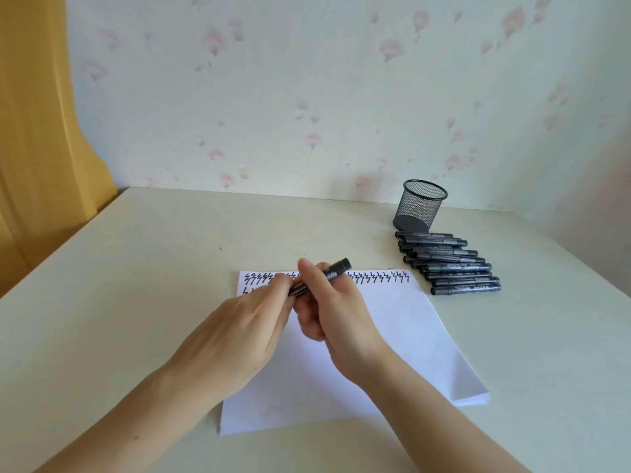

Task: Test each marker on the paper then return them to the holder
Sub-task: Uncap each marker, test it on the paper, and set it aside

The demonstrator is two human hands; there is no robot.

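Here, both hands are gripping one marker (321, 276) at centre frame above the paper (392, 336): right hand (338, 312) clasping its barrel, left hand (239, 329) pinching the lower-left end, long axis rising toward the holder (419, 206) at upper right, nearer the right hand.

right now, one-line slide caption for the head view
Both hands hold a black marker over scribbled paper; more markers beside an empty mesh holder.
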